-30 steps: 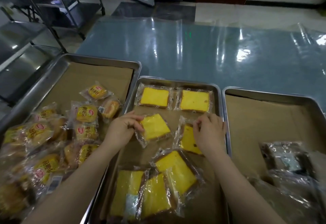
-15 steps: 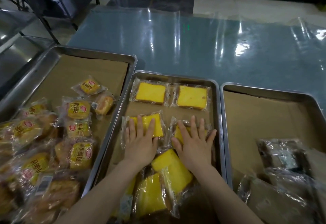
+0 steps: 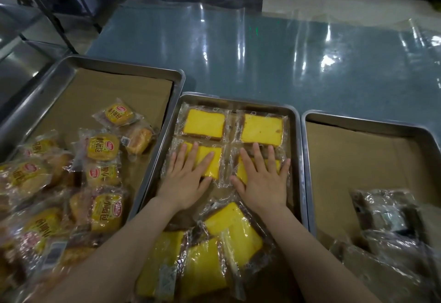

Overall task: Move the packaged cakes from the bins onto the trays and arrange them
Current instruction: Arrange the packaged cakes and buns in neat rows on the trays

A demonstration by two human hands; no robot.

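The middle metal tray [image 3: 297, 159] holds clear-wrapped yellow cake slices. Two lie side by side in its far row: one on the left [image 3: 204, 125], one on the right [image 3: 262, 129]. My left hand [image 3: 188, 176] lies flat, fingers spread, on a third slice [image 3: 211, 163] just below the far left one. My right hand [image 3: 262, 178] presses flat on a fourth slice [image 3: 242, 171] below the far right one. Neither hand grips anything. Three more wrapped slices [image 3: 229, 233] lie in a loose heap at the tray's near end, between my forearms.
The left tray [image 3: 133, 71], lined with brown paper, holds a pile of small yellow-labelled bun packets [image 3: 102, 146]. The right tray [image 3: 372, 121], also paper-lined, holds dark wrapped cakes [image 3: 384, 212] at its near right. A blue plastic-covered table [image 3: 262, 54] stretches beyond; metal racks [image 3: 47, 4] stand far left.
A second ago both hands pinched the two slices by their wrappers. Both slices were then laid flat, and now sit pushed up against the far row under my flat palms.
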